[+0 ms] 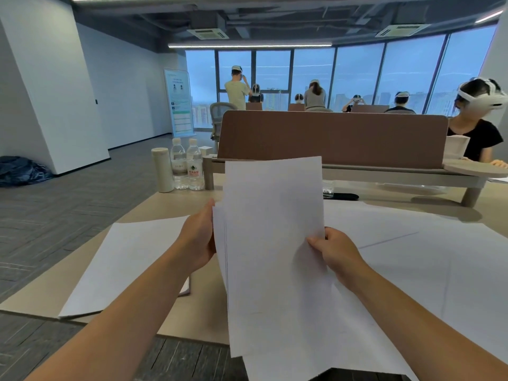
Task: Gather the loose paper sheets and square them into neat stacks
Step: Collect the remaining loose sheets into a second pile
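White paper sheets (272,243), a loose upright bundle, hang above the beige wooden desk (203,312) between both hands: the left hand (198,240) clasps the left edge, the right hand (334,251) pinches the right edge with its thumb in front.

- A bundle of white sheets (272,243) is blank and held upright over the middle of the desk (203,320), its edges uneven.
- A stack of sheets (123,259) lies flat on the desk's left part.
- White loose sheets (426,257) lie flat, overlapping askew, across the desk's right part.
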Action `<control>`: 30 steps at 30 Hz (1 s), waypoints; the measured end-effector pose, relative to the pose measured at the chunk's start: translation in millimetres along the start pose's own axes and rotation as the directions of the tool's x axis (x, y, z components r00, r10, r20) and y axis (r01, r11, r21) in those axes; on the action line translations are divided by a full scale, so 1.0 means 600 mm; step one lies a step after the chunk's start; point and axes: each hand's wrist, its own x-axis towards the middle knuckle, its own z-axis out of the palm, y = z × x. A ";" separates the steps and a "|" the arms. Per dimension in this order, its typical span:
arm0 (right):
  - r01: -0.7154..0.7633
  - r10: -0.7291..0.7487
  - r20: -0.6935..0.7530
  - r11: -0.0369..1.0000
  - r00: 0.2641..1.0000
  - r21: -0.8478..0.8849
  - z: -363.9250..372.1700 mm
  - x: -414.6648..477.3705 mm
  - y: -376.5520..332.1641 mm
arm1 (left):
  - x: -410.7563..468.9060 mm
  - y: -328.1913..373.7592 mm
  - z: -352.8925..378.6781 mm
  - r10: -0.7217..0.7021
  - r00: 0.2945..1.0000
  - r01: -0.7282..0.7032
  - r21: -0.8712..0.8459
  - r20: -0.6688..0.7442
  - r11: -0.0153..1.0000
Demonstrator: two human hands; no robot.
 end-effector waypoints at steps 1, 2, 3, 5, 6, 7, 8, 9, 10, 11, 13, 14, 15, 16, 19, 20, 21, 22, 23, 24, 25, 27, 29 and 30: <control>-0.002 0.002 0.001 1.000 1.000 -0.007 0.003 -0.001 -0.001 | 0.001 0.000 -0.001 -0.014 1.000 0.014 -0.008 0.024 1.000; -0.009 0.009 0.010 1.000 1.000 -0.002 0.007 -0.002 -0.002 | 0.000 0.000 -0.001 -0.024 0.997 0.024 -0.006 0.073 1.000; -0.022 0.022 0.023 1.000 1.000 0.004 0.011 -0.003 -0.002 | -0.001 -0.001 -0.002 -0.031 0.991 0.030 0.005 0.127 1.000; -0.040 0.040 0.044 0.999 0.998 -0.005 0.018 -0.004 0.002 | -0.004 -0.006 -0.002 -0.041 0.976 0.038 0.017 0.214 0.999; -0.040 0.041 0.048 0.999 0.998 -0.022 0.021 -0.003 0.005 | -0.007 -0.008 -0.002 -0.032 0.971 0.026 0.029 0.239 0.999; -0.038 0.040 0.047 0.998 0.998 -0.045 0.023 -0.003 0.007 | -0.008 -0.008 0.000 -0.012 0.969 0.000 0.050 0.245 0.999; -0.032 0.035 0.041 0.997 0.999 -0.069 0.024 -0.002 0.008 | -0.007 -0.009 -0.001 0.006 0.973 -0.026 0.084 0.229 0.996; -0.027 0.030 0.034 0.996 0.999 -0.089 0.023 0.000 0.009 | -0.005 -0.009 -0.002 0.013 0.979 -0.035 0.107 0.203 0.994; -0.022 0.026 0.032 0.995 0.999 -0.099 0.021 0.001 0.008 | -0.002 -0.009 -0.004 0.012 0.984 -0.031 0.106 0.176 0.994; -0.018 0.022 0.038 0.995 0.999 -0.096 0.018 0.001 0.007 | 0.000 -0.007 -0.005 0.008 0.989 -0.022 0.091 0.149 0.996; -0.013 0.016 0.057 0.998 0.998 -0.065 0.011 0.002 0.006 | 0.002 -0.001 -0.004 0.002 0.993 -0.007 0.047 0.116 0.999; -0.013 0.016 0.063 0.999 0.998 -0.043 0.008 0.003 0.006 | 0.004 0.001 -0.003 0.001 0.995 -0.004 0.022 0.105 1.000; -0.018 0.019 0.062 1.000 0.998 -0.014 0.006 0.004 0.006 | 0.006 0.002 -0.003 0.005 0.995 -0.005 0.002 0.101 1.000; -0.025 0.024 0.050 0.999 0.998 0.020 0.005 0.005 0.006 | 0.007 0.003 -0.003 0.012 0.993 -0.011 -0.013 0.114 1.000; -0.024 0.029 -0.042 0.993 0.999 0.112 0.001 0.007 0.006 | 0.009 0.003 -0.006 0.013 0.975 -0.001 -0.055 0.220 0.999; -0.016 0.026 -0.069 0.991 0.997 0.134 0.001 0.006 0.003 | 0.008 0.001 -0.007 0.006 0.968 0.010 -0.062 0.252 0.998; -0.005 0.019 -0.092 0.989 0.996 0.151 -0.002 0.003 -0.001 | 0.005 -0.001 -0.007 -0.003 0.959 0.020 -0.056 0.285 0.998; 0.009 0.009 -0.112 0.987 0.994 0.159 -0.004 0.001 -0.006 | 0.001 -0.005 -0.006 -0.020 0.950 0.033 -0.036 0.311 0.999; 0.027 -0.006 -0.130 0.987 0.991 0.160 -0.006 -0.004 -0.014 | -0.003 -0.009 -0.004 -0.040 0.945 0.044 -0.004 0.323 0.999; 0.050 -0.028 -0.140 0.987 0.990 0.154 -0.009 -0.008 -0.022 | -0.007 -0.013 -0.001 -0.056 0.947 0.047 0.035 0.317 0.998; 0.077 -0.056 -0.149 0.987 0.987 0.139 -0.010 -0.013 -0.030 | -0.009 -0.015 0.002 -0.063 0.952 0.043 0.073 0.301 0.996; 0.147 -0.131 -0.161 0.985 0.978 0.092 -0.014 -0.023 -0.050 | -0.014 -0.011 0.010 -0.053 0.971 0.025 0.123 0.233 0.992; 0.213 -0.199 -0.171 0.975 0.965 0.068 -0.020 -0.030 -0.073 | -0.016 0.003 0.019 -0.016 0.987 0.000 0.096 0.162 0.995; 0.239 -0.221 -0.183 0.968 0.958 0.080 -0.024 -0.033 -0.086 | -0.016 0.014 0.024 0.013 0.991 -0.023 0.072 0.131 0.997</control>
